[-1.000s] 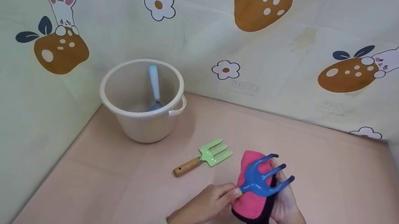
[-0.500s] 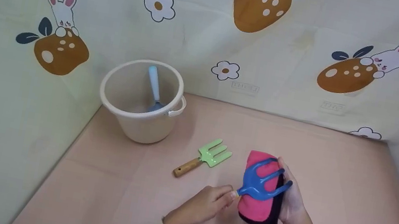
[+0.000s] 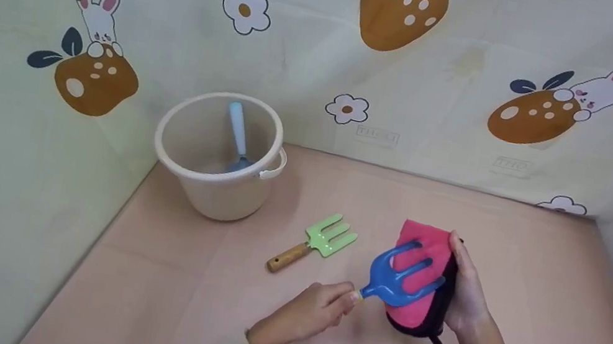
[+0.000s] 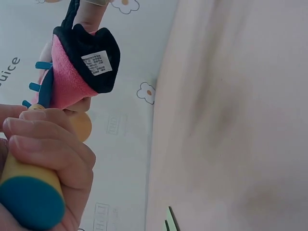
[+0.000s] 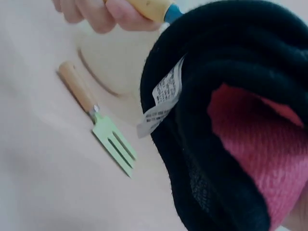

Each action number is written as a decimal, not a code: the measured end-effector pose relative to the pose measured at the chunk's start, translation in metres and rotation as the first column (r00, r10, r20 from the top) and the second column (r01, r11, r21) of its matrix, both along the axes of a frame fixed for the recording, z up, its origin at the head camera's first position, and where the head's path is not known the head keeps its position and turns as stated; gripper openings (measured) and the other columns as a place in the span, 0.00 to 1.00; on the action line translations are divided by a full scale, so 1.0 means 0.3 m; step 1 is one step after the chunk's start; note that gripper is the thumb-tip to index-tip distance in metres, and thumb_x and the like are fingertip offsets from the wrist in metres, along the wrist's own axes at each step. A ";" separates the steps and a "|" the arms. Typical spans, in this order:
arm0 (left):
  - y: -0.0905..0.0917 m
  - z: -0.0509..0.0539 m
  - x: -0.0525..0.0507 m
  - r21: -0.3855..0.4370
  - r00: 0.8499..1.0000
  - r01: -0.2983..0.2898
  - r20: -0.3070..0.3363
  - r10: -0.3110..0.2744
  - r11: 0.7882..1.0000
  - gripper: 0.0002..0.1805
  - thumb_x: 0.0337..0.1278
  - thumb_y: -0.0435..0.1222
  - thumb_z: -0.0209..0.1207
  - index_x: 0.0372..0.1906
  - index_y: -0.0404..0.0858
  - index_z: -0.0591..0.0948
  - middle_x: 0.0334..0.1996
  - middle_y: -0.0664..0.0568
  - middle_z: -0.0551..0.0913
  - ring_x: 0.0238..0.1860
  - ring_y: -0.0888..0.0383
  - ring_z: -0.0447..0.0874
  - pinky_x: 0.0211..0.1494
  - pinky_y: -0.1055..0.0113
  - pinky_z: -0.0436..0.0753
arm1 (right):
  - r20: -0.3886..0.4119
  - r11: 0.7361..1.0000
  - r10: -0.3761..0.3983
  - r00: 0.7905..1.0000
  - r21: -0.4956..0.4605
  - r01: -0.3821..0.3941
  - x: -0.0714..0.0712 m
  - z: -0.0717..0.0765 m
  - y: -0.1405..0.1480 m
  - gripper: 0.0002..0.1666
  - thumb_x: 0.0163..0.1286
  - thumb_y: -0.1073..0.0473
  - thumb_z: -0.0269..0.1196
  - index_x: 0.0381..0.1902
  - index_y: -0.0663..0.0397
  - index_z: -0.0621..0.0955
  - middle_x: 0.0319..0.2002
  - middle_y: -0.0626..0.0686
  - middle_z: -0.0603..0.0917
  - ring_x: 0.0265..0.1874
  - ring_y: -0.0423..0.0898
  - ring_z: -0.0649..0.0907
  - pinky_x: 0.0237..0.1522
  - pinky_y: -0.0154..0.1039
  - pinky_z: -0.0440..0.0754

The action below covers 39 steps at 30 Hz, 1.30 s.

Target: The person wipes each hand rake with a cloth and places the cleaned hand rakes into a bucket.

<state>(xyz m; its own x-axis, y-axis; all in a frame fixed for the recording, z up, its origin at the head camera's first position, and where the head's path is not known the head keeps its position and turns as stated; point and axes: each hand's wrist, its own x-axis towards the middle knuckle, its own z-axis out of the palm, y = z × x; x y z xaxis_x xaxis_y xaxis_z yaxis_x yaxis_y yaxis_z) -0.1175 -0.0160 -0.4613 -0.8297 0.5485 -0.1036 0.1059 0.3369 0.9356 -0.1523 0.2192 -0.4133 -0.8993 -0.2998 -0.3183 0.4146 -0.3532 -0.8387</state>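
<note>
Surface [image 3: 525, 255] is spreading pale pink beneath everything, its edges meeting 3 fabric walls [image 3: 301, 57] printed with rabbits [image 3: 602, 95] and flowers [image 3: 247, 9]. Near the back-left corner a white bucket [image 3: 223, 198] is standing, a blue-handled tool [image 3: 238, 125] leaning inside. A green fork [image 3: 314, 241] is lying between bucket and left hand [image 3: 310, 314]. With that hand I am gripping the blue rake [image 3: 388, 278]; my right hand [image 3: 472, 305] is clasping a pink-and-black cloth piece [image 3: 414, 314] above the surface. Rightward, pink surface is stretching from that hand to the right wall.
</note>
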 end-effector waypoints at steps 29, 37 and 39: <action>-0.031 -0.012 -0.032 -0.163 0.994 -0.084 0.055 0.094 0.983 0.16 0.69 0.48 0.45 0.29 0.44 0.73 0.15 0.59 0.65 0.15 0.64 0.59 0.17 0.74 0.59 | -0.200 0.880 -0.116 0.973 0.434 0.194 -0.004 0.006 0.076 0.28 0.71 0.33 0.38 0.46 0.50 0.68 0.33 0.44 0.76 0.34 0.37 0.77 0.40 0.33 0.74; -0.131 0.003 -0.045 -0.133 0.971 -0.223 0.062 0.232 0.966 0.15 0.65 0.50 0.50 0.32 0.44 0.77 0.15 0.57 0.70 0.14 0.62 0.65 0.16 0.74 0.65 | 0.038 0.953 -0.184 0.982 0.251 0.169 0.014 -0.026 0.108 0.27 0.64 0.28 0.42 0.41 0.41 0.69 0.34 0.39 0.73 0.37 0.34 0.74 0.45 0.30 0.72; -0.162 0.018 -0.051 -0.134 0.966 -0.247 0.041 0.254 0.960 0.16 0.65 0.51 0.50 0.35 0.43 0.77 0.16 0.56 0.71 0.15 0.62 0.67 0.17 0.74 0.67 | 0.079 0.965 -0.179 0.981 0.210 0.159 0.021 -0.035 0.107 0.26 0.64 0.28 0.42 0.43 0.40 0.69 0.35 0.39 0.73 0.39 0.33 0.73 0.46 0.29 0.71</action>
<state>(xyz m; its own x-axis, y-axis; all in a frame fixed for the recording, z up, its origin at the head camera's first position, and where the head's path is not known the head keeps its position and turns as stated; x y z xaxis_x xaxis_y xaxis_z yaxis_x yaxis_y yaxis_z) -0.1329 -0.0648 -0.4560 -0.9295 0.3035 -0.2096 -0.0490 0.4616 0.8857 -0.1459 0.2514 -0.4238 -0.8936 -0.0666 -0.4439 0.4455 -0.2524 -0.8589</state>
